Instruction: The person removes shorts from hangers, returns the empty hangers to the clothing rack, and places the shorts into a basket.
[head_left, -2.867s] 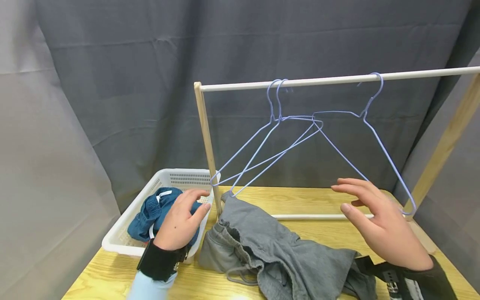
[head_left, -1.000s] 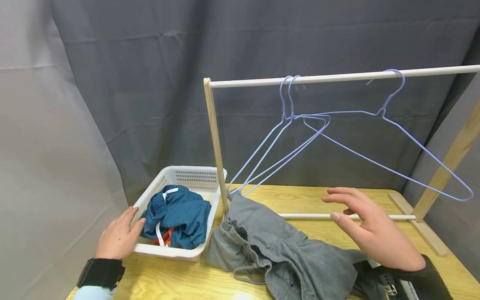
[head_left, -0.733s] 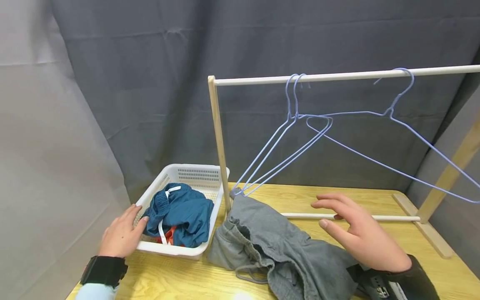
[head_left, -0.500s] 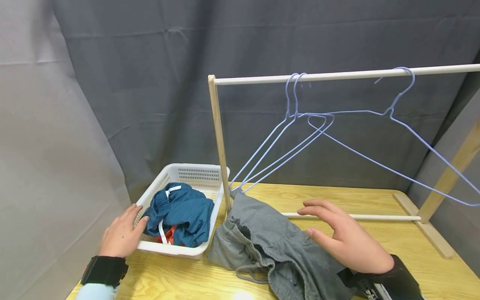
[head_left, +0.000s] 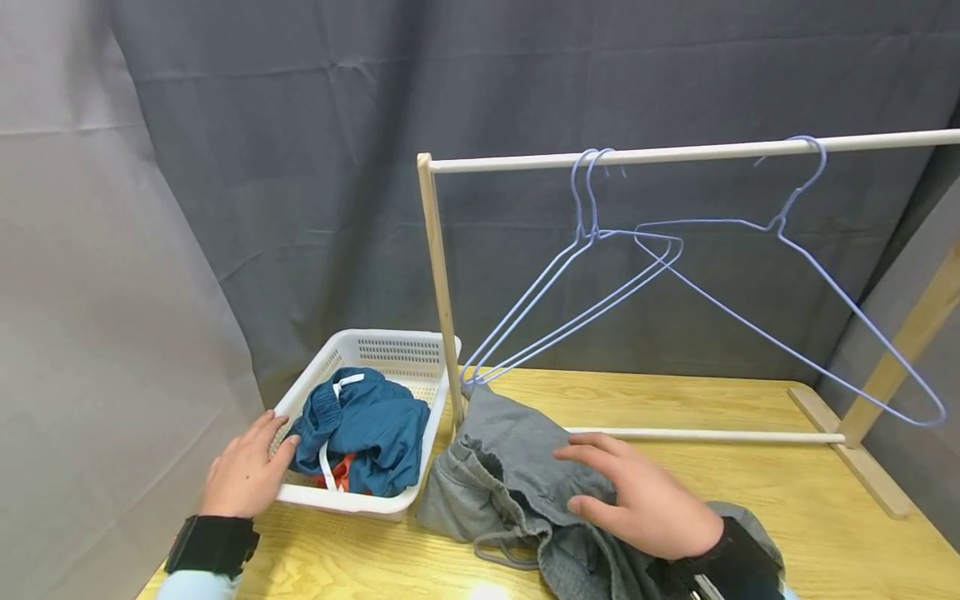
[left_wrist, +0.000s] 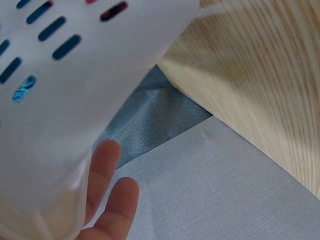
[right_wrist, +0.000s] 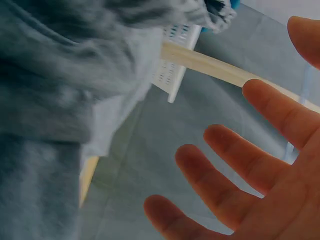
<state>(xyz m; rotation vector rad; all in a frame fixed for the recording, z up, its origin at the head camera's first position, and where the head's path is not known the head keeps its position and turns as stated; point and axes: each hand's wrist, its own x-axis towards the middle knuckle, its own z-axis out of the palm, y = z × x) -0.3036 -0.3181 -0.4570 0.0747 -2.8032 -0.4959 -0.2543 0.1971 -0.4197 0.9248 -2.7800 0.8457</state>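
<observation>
My left hand (head_left: 243,473) rests at the left rim of a white plastic basket (head_left: 341,498), its fingers extended along the edge. In the left wrist view two fingertips (left_wrist: 122,202) show beside the basket wall. Inside the basket lie bunched teal shorts (head_left: 378,433) with a white drawstring, and a bit of red cloth (head_left: 341,472). My right hand (head_left: 648,504) hovers above grey drawstring trousers (head_left: 517,433), fingers spread and holding nothing. The right wrist view has the trousers at its left, apart from the fingers.
Two lavender wire hangers (head_left: 525,300) hang close together on the wooden rack's rail (head_left: 675,155). A third hanger (head_left: 832,292) hangs farther right. The rack's left post (head_left: 441,283) stands beside the basket; a lower bar (head_left: 712,435) crosses behind the trousers.
My left hand has gone from over the teal shorts to the basket's left rim, then stayed. My right hand has moved left and down over the trousers. The right hanger swings.
</observation>
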